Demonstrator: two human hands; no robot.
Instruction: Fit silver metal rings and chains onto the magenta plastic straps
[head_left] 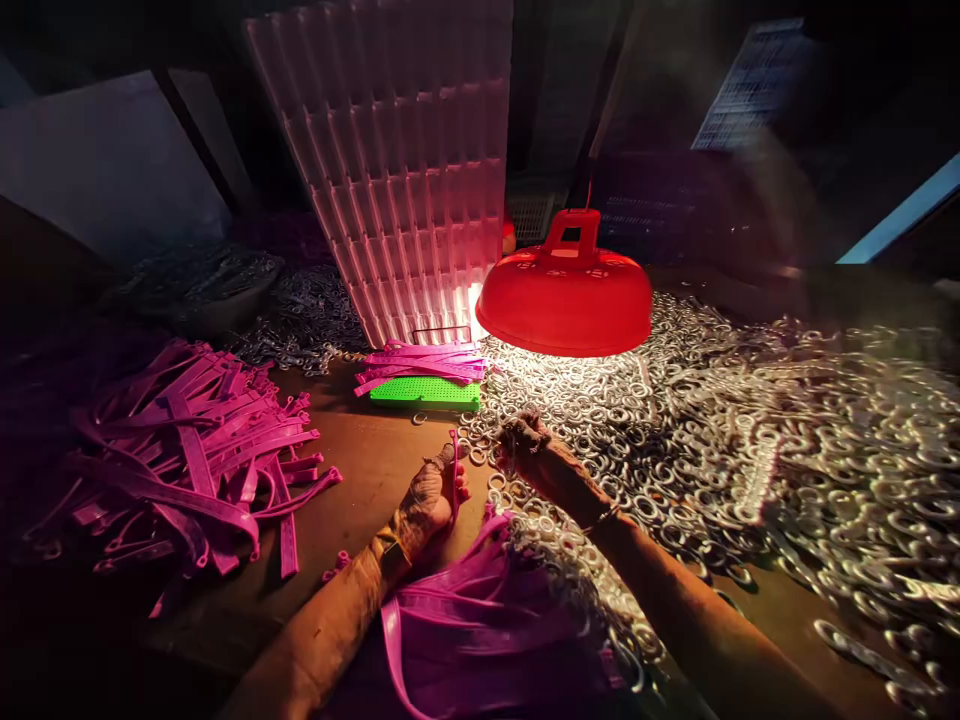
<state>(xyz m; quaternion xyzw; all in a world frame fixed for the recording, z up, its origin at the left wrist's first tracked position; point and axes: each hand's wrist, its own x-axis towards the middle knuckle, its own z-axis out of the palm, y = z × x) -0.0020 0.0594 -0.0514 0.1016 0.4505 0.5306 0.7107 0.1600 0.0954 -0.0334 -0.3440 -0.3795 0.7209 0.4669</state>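
My left hand point(433, 490) is closed round a narrow pink strap point(454, 465), whose end stands up past the fingers. Close by on the right, my right hand point(523, 442) has its fingers pinched together at the edge of a wide heap of metal rings point(675, 430). Whatever is between those fingertips is too small and dark to make out. More pink straps point(480, 620) lie bunched below and between my forearms. A few loose rings point(474, 450) rest on the brown tabletop point(360, 450) between the two hands.
A red lamp point(566, 300) hangs low over the rings. Behind my hands, pink straps point(427, 362) lie on a green perforated tray point(427, 393), before a leaning ribbed panel point(420, 180). A big pile of pink straps point(202, 450) covers the left side. The surroundings are dark.
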